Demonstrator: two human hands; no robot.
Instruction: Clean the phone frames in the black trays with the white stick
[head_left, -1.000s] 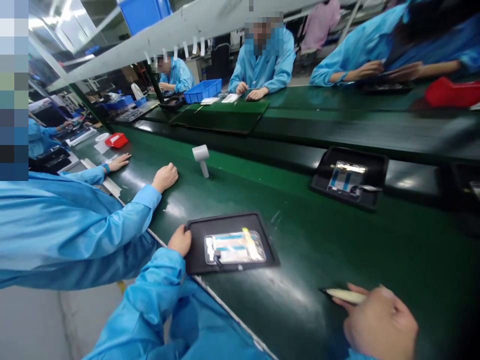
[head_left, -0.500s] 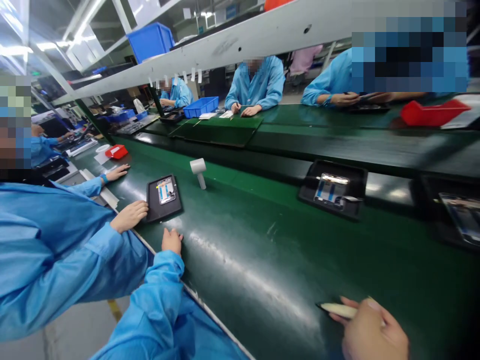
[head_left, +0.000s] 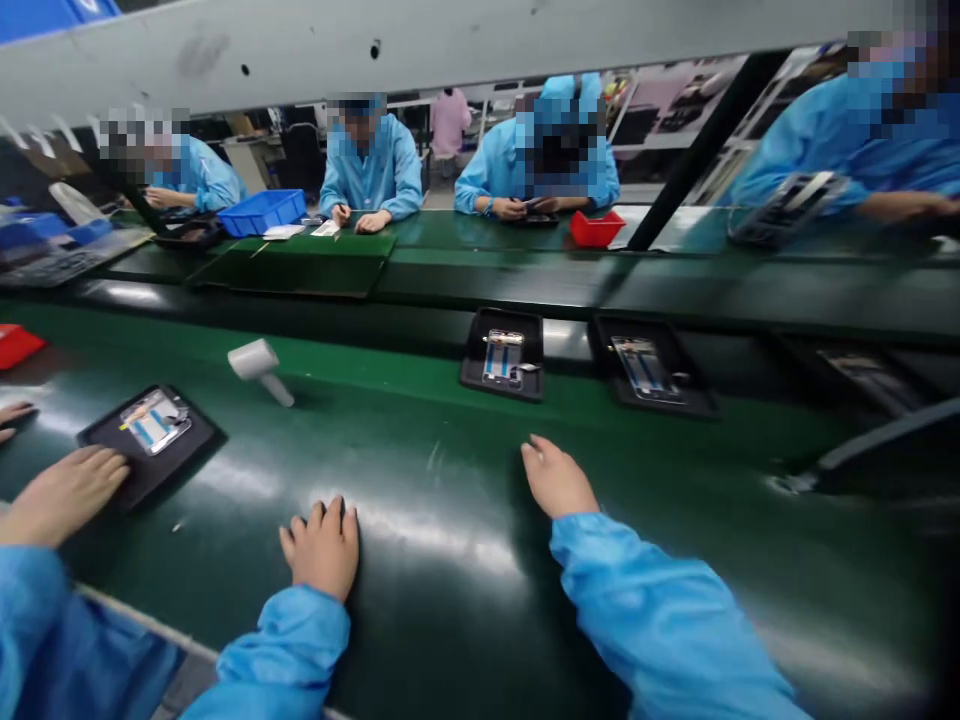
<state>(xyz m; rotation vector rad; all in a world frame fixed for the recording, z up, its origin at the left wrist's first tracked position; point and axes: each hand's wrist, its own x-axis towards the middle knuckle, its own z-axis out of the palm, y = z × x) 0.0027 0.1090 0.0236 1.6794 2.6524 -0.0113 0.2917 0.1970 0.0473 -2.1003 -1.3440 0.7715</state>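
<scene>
Head view. Left hand (head_left: 322,550): fingers spread wide, palm turned down, placed over the green bench (head_left: 450,640). Right hand (head_left: 559,478): fingers held close together, reached forward above the same surface; whether anything is gripped beneath them cannot be told. Black tray (head_left: 474,378), one: set beyond the right hand, well apart from the fingertips; a phone frame (head_left: 502,358) with blue strips is carried in it. Second tray (head_left: 694,402), one: placed just to the right of the first; another frame (head_left: 646,370) is held in it. Left-hand tray (head_left: 201,435), one: turned at an angle on the bench, its near side touched by a co-worker's hand (head_left: 71,492); a third frame (head_left: 156,422) is contained. White hammer-shaped object (head_left: 255,360), one: placed between that tray and the first. Red bin (head_left: 596,230) and blue bin (head_left: 262,212): stationed across the bench, before seated co-workers (head_left: 371,165).
</scene>
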